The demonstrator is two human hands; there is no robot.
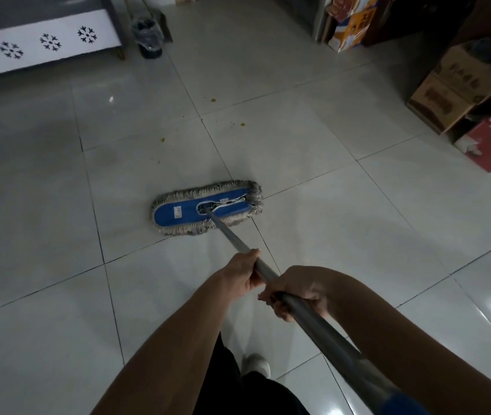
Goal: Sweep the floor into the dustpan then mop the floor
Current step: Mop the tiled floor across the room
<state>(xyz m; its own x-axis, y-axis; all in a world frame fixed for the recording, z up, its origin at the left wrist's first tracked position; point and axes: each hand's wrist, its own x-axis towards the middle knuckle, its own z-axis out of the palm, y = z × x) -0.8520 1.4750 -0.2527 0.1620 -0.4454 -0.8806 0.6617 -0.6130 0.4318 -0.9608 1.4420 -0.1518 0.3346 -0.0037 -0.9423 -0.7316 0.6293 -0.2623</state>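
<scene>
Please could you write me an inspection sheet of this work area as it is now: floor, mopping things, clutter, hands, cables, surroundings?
Surface: glossy pale tiled floor.
Job's things: blue mop head with grey fringe lies flat on the tiles; its grey handle runs back to the person; dustpan not seen.
Clutter: small yellowish bits scattered beyond the mop head.
Hands: left hand and right hand both grip the handle, left nearer the mop head.
Cables: nothing seen.
Surroundings: lined bin far left, white panel with dark snowflake patterns, cardboard boxes along the right.

Both hands (pixel 242 272) (pixel 293 290) around mop handle (pixel 232 235), mop head (pixel 206 206) on floor (pixel 328 145)
</scene>
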